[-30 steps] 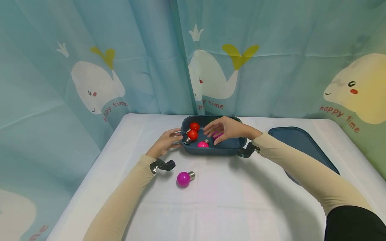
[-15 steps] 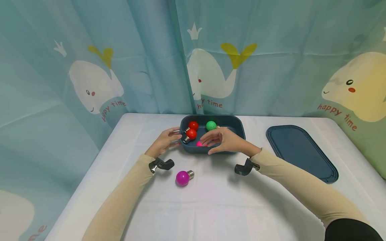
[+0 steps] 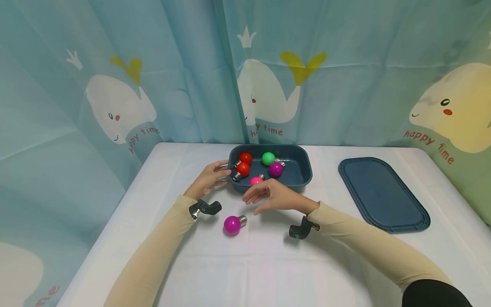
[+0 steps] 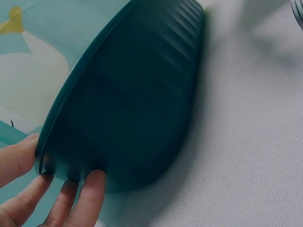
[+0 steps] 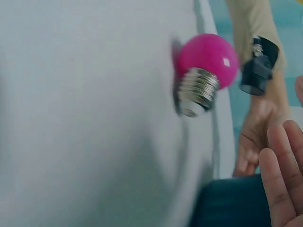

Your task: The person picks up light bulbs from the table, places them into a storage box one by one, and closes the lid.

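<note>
A dark blue box (image 3: 268, 187) stands at the table's back, with several light bulbs inside. Among these are two red bulbs (image 3: 243, 169), a green bulb (image 3: 268, 158), a purple bulb (image 3: 275, 169) and a pink bulb (image 3: 256, 180). My left hand (image 3: 209, 179) rests its fairly straight fingers (image 4: 92, 194) against the box's left end. In front of the box, my right hand (image 3: 278, 197) hovers over the table, relaxed and holding nothing. A magenta-purple bulb (image 3: 232, 225) lies on the cloth to its lower left; in the right wrist view this bulb (image 5: 208, 61) shows its metal screw base.
A flat dark blue lid (image 3: 385, 194) lies on the right of the white-covered table (image 3: 245, 273). Behind the table hangs a blue-green whale-print curtain (image 3: 199, 85).
My right hand has left the box and moved toward me and left, to the table in front of it. The green and purple bulbs inside are now uncovered. My left hand stays put.
</note>
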Tool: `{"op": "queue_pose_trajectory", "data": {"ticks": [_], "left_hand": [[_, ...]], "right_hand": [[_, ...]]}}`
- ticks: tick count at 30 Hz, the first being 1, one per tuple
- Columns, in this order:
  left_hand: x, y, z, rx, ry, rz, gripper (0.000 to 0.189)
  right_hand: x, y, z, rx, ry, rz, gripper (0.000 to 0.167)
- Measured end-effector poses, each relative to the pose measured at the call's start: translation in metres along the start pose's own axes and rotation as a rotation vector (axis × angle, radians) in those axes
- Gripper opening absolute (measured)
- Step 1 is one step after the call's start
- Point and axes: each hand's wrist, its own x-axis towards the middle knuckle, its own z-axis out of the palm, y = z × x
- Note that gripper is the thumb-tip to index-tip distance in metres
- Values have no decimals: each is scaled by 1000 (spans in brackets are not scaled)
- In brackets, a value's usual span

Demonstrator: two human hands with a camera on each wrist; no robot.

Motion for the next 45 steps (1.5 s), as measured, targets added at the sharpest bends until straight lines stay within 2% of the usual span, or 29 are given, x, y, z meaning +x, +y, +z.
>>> {"op": "queue_pose_trajectory", "data": {"ticks": [8, 19, 38, 41, 45], "left_hand": [[2, 1, -1, -4, -7, -8, 55], [2, 3, -3, -25, -27, -29, 58], [19, 11, -13, -13, -71, -97, 60], [21, 9, -15, -6, -85, -91, 60], [22, 7, -18, 11, -113, -53, 64]], "right_hand": [[3, 17, 15, -38, -29, 56, 44], [9, 23, 28, -66, -67, 121, 42], [15, 31, 31, -152, -80, 92, 37], [16, 31, 32, -179, -86, 84, 36], [18, 30, 33, -215, -95, 82, 36]]}}
